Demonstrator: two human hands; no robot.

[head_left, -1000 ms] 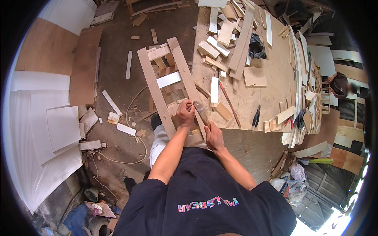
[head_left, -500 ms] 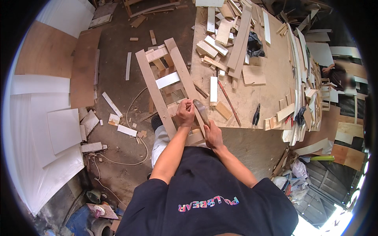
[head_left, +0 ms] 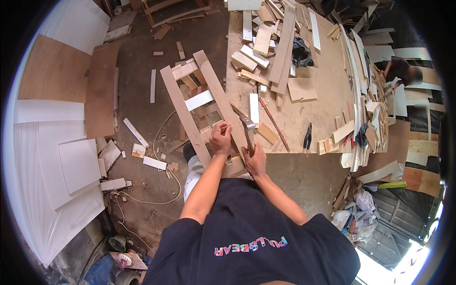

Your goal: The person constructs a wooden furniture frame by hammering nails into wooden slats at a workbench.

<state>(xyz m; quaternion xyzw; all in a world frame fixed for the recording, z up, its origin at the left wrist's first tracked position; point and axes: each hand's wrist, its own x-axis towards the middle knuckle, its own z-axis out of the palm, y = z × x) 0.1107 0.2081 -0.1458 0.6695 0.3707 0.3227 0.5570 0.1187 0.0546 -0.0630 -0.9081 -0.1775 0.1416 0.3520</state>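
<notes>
A ladder-like wooden frame [head_left: 175, 90] with several crosspieces, one white [head_left: 199, 99], extends from in front of my body, tilted leftward. My left hand [head_left: 220, 138] is closed in a pinch at its right rail, fingertips around something too small to make out. Just beside those fingertips is the metal head of a hammer [head_left: 248, 122]. Lower on the right, my right hand [head_left: 254, 159] has its fingers wrapped round the hammer's handle, close to that same rail.
A plywood bench [head_left: 327, 90] at right carries scattered offcuts [head_left: 261, 38], pliers [head_left: 308, 136], a long reddish bar [head_left: 273, 121] and black plastic [head_left: 301, 52]. Another person [head_left: 396, 71] bends among boards beyond it. White panels [head_left: 76, 166] line the left; a cord [head_left: 161, 202] crosses the floor.
The hammer head has shifted slightly right and up from beside my pinched fingers, and the view has moved a little. The other person's head and arm have shifted position.
</notes>
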